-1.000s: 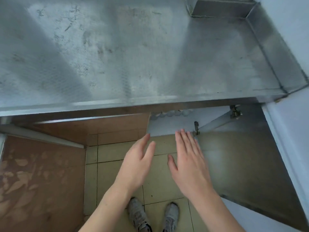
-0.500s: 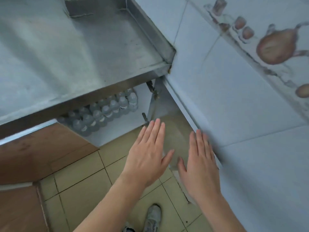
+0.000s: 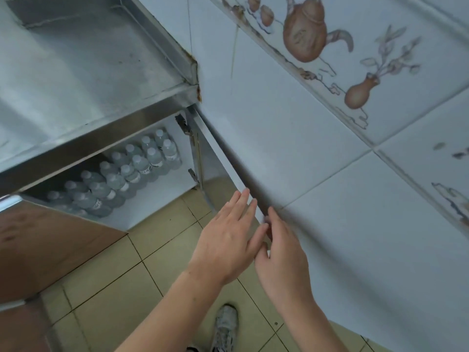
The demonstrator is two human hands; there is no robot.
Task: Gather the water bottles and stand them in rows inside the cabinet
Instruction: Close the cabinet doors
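The water bottles [image 3: 119, 179] stood upright in two rows inside the cabinet [image 3: 162, 199], which sat under the scuffed steel table [image 3: 83, 69] with its door [image 3: 215, 163] swung wide open against the pale tiled wall [image 3: 317, 158] with the teapot picture. In front of the cabinet, both hands hovered by the door's edge: left hand [image 3: 225, 240] flat with straight fingers, right hand [image 3: 281, 255] loosely open beside it, neither gripping anything. Beige floor tiles [image 3: 132, 283] ran below the cabinet, one sneaker [image 3: 224, 326] on them.
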